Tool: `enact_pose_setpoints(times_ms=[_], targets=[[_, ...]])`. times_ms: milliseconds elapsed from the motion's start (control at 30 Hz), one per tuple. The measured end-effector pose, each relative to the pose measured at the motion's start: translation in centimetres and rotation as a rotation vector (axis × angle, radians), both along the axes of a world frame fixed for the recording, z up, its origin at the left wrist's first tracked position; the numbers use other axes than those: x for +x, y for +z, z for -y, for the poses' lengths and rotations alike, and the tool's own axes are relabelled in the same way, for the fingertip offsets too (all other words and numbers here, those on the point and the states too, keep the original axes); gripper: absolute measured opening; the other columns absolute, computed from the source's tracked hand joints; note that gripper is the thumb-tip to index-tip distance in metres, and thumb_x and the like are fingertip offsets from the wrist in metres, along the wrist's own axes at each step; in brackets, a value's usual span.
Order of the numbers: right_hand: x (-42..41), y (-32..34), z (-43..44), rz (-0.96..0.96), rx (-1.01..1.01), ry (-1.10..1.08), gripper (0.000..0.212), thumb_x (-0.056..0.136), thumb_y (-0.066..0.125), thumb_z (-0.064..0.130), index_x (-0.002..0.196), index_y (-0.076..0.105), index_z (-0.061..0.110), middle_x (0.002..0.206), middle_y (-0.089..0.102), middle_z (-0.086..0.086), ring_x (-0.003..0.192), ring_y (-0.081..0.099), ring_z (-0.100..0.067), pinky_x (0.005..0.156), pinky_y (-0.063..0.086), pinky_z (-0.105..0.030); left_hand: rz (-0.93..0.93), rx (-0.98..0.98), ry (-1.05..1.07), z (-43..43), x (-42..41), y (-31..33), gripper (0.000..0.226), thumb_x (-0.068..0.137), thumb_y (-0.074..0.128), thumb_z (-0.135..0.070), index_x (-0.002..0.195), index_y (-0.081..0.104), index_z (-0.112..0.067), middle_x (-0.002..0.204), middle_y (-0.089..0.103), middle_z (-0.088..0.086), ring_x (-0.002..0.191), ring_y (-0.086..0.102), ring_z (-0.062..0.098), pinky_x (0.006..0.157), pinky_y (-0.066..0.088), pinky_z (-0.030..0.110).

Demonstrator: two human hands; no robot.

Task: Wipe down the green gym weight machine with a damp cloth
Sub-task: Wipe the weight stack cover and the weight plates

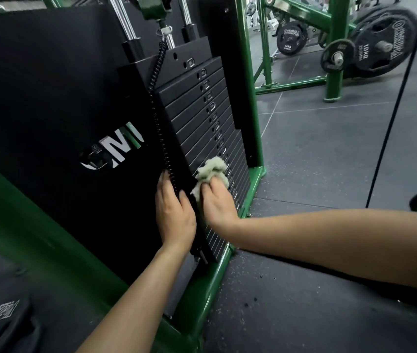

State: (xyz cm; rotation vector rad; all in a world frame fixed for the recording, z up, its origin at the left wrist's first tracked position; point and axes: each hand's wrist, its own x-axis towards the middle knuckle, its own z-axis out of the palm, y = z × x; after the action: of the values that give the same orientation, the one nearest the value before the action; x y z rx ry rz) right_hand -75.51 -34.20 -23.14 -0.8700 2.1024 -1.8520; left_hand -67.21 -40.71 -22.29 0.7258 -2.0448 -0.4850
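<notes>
The green weight machine [246,80] is cut off at the top and left edges, so its full shape cannot be made out; only glossy painted tubes, a flat matte black shroud panel [49,98] with a partly visible white and green logo, and the weight stack [202,115] show. The stack, taken here as the landmark, is a tilted column of thin rectangular black plates, each with a pin hole and a small label too blurred to read. Beyond the stack, round black weight plates [380,44] hang on another green frame, over grey speckled rubber floor tiles [316,149]. A black coiled cord [160,118], springy and ribbed, runs down the stack's left edge; its lower end is hidden behind the hands.

The left hand [174,212] lies at the stack's lower left edge, forearm reaching up from below, fingers curled round the cord. The right hand [216,202] comes in from the right with a long straight forearm and presses against the lower plates, its fingers closed over a crumpled pale green cloth [211,171], fuzzy and bunched, which sits on the stack's lower face just above the fingers.
</notes>
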Motion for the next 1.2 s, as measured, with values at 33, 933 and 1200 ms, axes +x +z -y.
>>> enact_pose_setpoints(times_ms=[33, 933, 1200], targets=[[-1.6, 0.6, 0.6, 0.007, 0.022, -0.034, 0.026, 0.108, 0.034, 0.019, 0.115, 0.057, 0.008, 0.121, 0.062, -0.011, 0.109, 0.057, -0.028, 0.094, 0.043, -0.039, 0.028, 0.012, -0.002, -0.1, 0.2, -0.5, 0.053, 0.103, 0.054, -0.004, 0.154, 0.041, -0.002, 0.162, 0.039, 0.017, 0.151, 0.037, 0.03, 0.119, 0.021, 0.02], [-0.9, -2.0, -0.4, 0.008, 0.137, -0.043, 0.022, 0.096, 0.038, 0.009, 0.098, 0.058, 0.018, 0.11, 0.066, -0.006, 0.102, 0.06, -0.032, 0.091, 0.05, -0.041, -0.114, 0.084, 0.053, 1.6, -0.4, -1.7, 0.021, 0.09, 0.059, 0.003, 0.093, 0.073, -0.013, 0.107, 0.067, 0.001, 0.097, 0.062, 0.019, 0.081, 0.033, 0.007], [4.0, -4.7, -3.4, -0.235, 0.026, 0.202, 0.034, 0.097, 0.038, 0.015, 0.126, 0.055, 0.011, 0.132, 0.055, -0.003, 0.123, 0.053, -0.02, 0.112, 0.042, -0.039, -0.089, 0.248, 0.054, 1.7, -0.9, -0.2, 0.031, 0.087, 0.057, 0.006, 0.097, 0.076, -0.016, 0.113, 0.069, 0.004, 0.103, 0.065, 0.026, 0.09, 0.043, 0.025]])
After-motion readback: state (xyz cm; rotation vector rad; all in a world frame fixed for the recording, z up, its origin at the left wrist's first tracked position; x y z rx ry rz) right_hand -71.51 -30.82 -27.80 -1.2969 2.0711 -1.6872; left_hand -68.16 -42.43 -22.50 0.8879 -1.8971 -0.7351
